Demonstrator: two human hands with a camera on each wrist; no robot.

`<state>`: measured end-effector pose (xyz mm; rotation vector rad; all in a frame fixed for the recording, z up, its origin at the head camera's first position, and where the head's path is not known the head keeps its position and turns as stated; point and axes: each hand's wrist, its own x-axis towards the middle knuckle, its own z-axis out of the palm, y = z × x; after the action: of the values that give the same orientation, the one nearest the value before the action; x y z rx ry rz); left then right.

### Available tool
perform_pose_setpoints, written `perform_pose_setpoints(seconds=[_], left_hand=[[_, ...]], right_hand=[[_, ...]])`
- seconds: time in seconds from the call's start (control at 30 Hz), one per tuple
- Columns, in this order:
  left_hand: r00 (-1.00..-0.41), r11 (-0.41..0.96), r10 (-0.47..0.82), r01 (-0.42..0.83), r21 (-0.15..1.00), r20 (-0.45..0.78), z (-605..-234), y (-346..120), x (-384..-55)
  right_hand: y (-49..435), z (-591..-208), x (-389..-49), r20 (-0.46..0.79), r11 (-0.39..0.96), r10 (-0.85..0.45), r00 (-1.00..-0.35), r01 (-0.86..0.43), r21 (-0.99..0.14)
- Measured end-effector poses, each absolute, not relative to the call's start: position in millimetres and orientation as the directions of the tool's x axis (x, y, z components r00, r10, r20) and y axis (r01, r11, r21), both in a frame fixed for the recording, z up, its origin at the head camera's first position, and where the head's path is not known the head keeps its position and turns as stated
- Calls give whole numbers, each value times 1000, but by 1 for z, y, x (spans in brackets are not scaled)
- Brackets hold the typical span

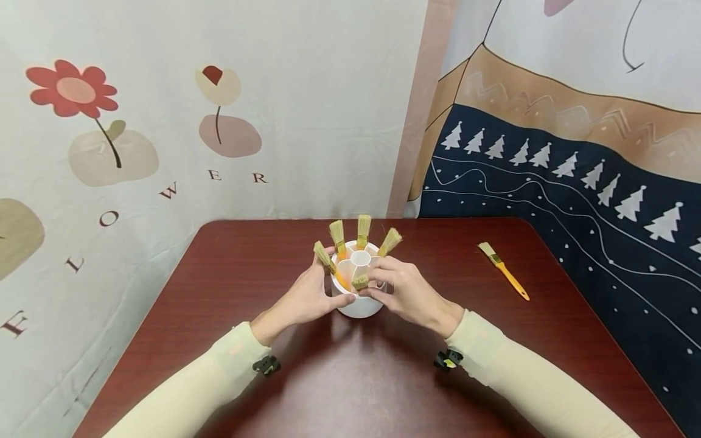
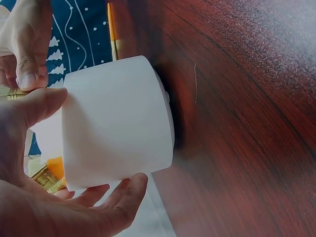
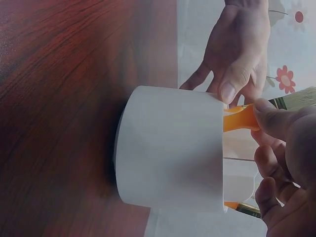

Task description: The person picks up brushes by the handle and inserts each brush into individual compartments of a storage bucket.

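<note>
A round white divided organizer (image 1: 358, 309) stands on the table, with several paintbrushes (image 1: 363, 228) upright or leaning in its outer compartments, bristles up. My left hand (image 1: 306, 295) grips the organizer from the left, its thumb at the near rim and its fingers round the wall. My right hand (image 1: 411, 292) pinches another paintbrush (image 1: 359, 282) over the near side of the organizer. In the right wrist view this brush's orange handle (image 3: 242, 119) reaches in past the rim, held between thumb and fingers near the ferrule. The handle's lower end is hidden inside.
One more paintbrush (image 1: 505, 272) with a yellow handle lies on the right part of the dark red table (image 1: 246, 261). Behind the table hang a pale flower-printed cloth (image 1: 328, 121) and a cloth with trees (image 1: 547, 188) at the right.
</note>
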<state>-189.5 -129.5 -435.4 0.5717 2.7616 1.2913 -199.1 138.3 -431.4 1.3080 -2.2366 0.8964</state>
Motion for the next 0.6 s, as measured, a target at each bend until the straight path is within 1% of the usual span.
perform_pose_setpoints(seconds=[0.6], left_hand=[[-930,588,350,312,747,113,-437,-130,-192]], right_hand=[[143,-429,-197,608,361,-609,-509,-861,-359]])
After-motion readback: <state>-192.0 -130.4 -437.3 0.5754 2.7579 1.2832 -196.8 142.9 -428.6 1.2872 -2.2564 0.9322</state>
